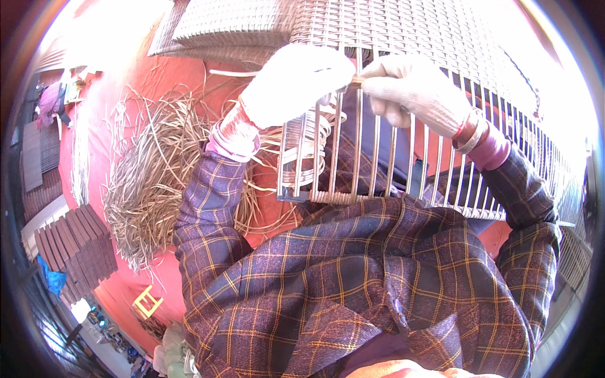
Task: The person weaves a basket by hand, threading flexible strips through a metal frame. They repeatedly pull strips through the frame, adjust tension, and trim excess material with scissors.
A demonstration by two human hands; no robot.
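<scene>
Pinching one pale strip, both gloved hands weave a half-woven wicker panel.

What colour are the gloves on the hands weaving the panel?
White knit gloves on the left hand and right hand, clearest in the head view.

A tan wicker strip is pinched at twelve o'clock; a half-woven frame panel with bare upright ribs is tilted beneath it.

Woven panel ahead on lap; loose strand pile left; stacked tiles nearer left.
</scene>
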